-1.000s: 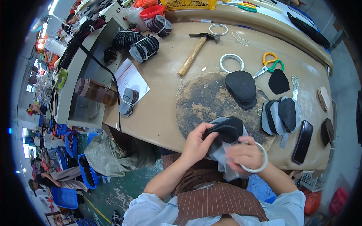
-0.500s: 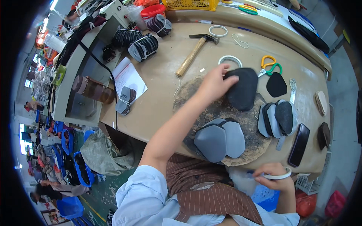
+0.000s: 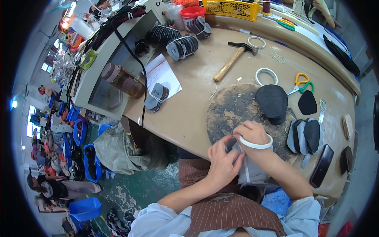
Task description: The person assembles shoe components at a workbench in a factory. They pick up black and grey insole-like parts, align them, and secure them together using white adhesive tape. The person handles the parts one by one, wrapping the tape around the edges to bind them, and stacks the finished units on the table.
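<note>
My left hand (image 3: 224, 162) and my right hand (image 3: 252, 133) come together at the near edge of a round, worn wooden block (image 3: 229, 118). The left one's fingers close on grey rounded pieces (image 3: 233, 145). My right hand's fingers bend in at their far edge, and what they pinch is hidden. A white ring (image 3: 257, 146), like a narrow tape roll, hangs round the back of my right hand. A pale strip (image 3: 247, 170) runs down below the hands across a greyish, blurred surface. On the block's far right rests a stack of black rounded pieces (image 3: 272, 99).
Right of the block are a grey-and-black bundle (image 3: 304, 136), a phone (image 3: 321, 166), a black piece (image 3: 307, 102) and scissors (image 3: 301, 82). Beyond lie a hammer (image 3: 235, 61) and white rings (image 3: 266, 76). Tied bundles (image 3: 182, 47), a notebook (image 3: 167, 75) and a bottle (image 3: 123, 81) are left.
My left hand has left the black stack, now on the block, and come back toward me. The right hand has risen to meet it. Grey pieces no longer lie at the block's front. The view has shifted.
</note>
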Motion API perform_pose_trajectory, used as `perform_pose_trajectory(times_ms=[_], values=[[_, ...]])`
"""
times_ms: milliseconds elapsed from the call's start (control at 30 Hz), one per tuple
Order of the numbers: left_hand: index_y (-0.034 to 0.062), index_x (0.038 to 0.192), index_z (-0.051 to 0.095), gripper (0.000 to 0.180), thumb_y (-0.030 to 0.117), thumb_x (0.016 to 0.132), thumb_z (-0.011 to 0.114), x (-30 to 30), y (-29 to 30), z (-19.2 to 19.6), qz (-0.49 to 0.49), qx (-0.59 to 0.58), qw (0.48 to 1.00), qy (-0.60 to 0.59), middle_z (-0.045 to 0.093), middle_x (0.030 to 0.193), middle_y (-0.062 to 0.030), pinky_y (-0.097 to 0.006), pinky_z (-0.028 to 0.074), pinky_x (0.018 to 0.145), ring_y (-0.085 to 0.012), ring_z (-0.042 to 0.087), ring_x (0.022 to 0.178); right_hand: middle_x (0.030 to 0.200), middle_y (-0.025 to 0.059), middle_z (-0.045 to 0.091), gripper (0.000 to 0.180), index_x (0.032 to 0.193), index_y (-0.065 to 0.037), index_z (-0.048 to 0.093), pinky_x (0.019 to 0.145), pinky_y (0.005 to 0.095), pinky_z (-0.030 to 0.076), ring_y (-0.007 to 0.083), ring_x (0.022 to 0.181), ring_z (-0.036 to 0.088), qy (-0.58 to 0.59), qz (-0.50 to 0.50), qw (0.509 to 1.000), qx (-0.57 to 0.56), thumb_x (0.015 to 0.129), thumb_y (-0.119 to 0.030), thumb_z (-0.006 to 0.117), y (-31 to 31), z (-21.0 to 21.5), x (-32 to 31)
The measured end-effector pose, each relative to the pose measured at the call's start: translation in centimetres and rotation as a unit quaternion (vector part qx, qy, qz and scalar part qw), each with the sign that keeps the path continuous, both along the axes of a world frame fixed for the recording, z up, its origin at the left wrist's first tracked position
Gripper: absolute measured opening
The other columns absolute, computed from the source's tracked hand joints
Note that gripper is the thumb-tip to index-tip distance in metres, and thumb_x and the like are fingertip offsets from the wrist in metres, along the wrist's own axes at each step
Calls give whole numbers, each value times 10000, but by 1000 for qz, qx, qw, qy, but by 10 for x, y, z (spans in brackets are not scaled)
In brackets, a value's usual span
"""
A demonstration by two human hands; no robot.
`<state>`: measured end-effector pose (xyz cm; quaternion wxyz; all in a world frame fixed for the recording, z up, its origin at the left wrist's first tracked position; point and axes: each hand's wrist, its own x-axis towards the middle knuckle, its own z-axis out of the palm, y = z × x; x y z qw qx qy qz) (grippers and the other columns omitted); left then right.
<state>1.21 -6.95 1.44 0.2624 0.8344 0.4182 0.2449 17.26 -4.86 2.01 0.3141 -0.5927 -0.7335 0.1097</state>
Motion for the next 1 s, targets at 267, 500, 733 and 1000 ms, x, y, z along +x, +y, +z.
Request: perform_pose_trajectory(times_ms=[267, 500, 733, 1000], values=[[29, 980, 539, 254, 183, 818, 661, 6, -16, -37, 41, 55, 992, 106, 349, 1365, -298, -649, 159, 1038, -460, 322, 1302, 975, 117, 655, 155, 854, -27, 642, 835, 388, 472, 297, 941, 624, 12, -16, 995, 95, 704, -67, 653, -39, -31, -7], [16, 1133, 448, 308, 60, 883, 623, -18, 2, -18, 38, -334, 911, -238, 470, 1221, -162, -347, 445, 923, -229, 535, 1102, 1002, 111, 654, 239, 936, -74, 683, 819, 386, 497, 297, 962, 632, 47, 23, 989, 138, 698, -60, 701, -51, -33, -1], [62, 1063, 635, 243, 260, 936, 573, -32, 52, -15, -72, -587, 783, -194, 574, 824, 63, -189, 424, 560, -19, 514, 737, 940, 107, 664, 257, 914, -66, 695, 781, 386, 502, 299, 912, 641, 31, 57, 984, 163, 669, 10, 707, -46, -27, -9], [59, 950, 674, 192, 231, 900, 605, -22, 78, -40, -123, -612, 767, -146, 574, 731, 44, -219, 419, 491, -53, 508, 594, 937, 113, 630, 251, 882, -46, 681, 813, 398, 480, 305, 912, 613, 31, 44, 991, 126, 652, 55, 691, -55, -28, -15]])
